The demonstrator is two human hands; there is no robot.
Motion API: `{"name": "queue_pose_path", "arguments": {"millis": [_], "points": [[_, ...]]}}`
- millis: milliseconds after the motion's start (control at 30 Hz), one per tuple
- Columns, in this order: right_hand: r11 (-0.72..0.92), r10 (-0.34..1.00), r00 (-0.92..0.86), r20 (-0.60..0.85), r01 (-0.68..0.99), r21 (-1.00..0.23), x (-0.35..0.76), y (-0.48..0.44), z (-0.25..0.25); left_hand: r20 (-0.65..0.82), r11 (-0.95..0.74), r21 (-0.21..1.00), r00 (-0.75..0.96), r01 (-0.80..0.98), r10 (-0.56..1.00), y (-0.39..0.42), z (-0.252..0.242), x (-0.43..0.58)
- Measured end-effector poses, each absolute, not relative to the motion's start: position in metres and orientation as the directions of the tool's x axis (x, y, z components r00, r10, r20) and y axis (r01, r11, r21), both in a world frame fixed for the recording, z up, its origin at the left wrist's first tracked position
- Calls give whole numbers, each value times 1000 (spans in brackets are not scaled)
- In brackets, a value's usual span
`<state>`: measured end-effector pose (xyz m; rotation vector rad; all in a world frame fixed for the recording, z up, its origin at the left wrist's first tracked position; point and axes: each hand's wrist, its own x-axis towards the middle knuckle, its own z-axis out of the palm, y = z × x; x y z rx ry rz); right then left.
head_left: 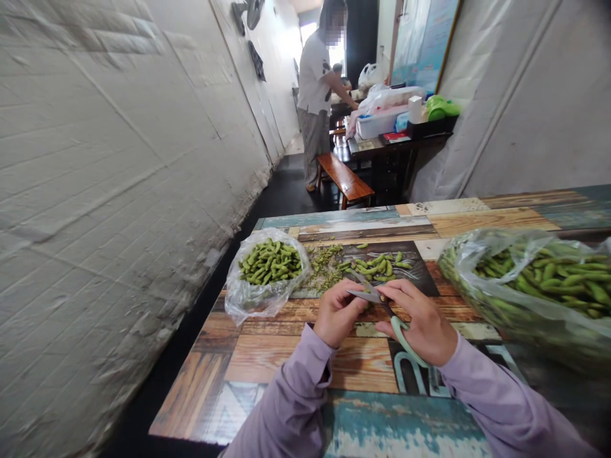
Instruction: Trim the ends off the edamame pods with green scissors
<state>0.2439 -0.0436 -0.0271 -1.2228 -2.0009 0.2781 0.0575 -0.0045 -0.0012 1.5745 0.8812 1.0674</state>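
My right hand (422, 323) is closed around a pair of scissors (402, 336) with pale green handles. The blades are parted and point left, toward my left hand (338, 313). My left fingers are pinched together beside the blades on what looks like a green edamame pod, mostly hidden by fingers and metal. Just beyond my hands, loose edamame pods (380, 266) lie on a dark patch of the tabletop. A heap of small green trimmings (325, 266) is to their left. Further left, an open clear plastic bag (242, 305) holds many pods.
A larger clear bag of edamame (548, 280) stands at the table's right. The wood-patterned table (305, 359) has its left edge near a white wall (119, 191). Ahead, a person (315, 83) stands by a bench (344, 176) and another table loaded with a plastic box (379, 124).
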Motion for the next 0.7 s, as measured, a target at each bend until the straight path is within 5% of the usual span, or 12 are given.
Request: {"name": "queue_pose_path", "arguments": {"millis": [433,700], "points": [[560,813,-283,509,620,-550,244,-43,-27,153,-183,982,352,53,924,-4,-3,56],[509,851,-284,442,654,-559,245,-43,-24,267,-302,948,266,102,926,-1,1,56]]}}
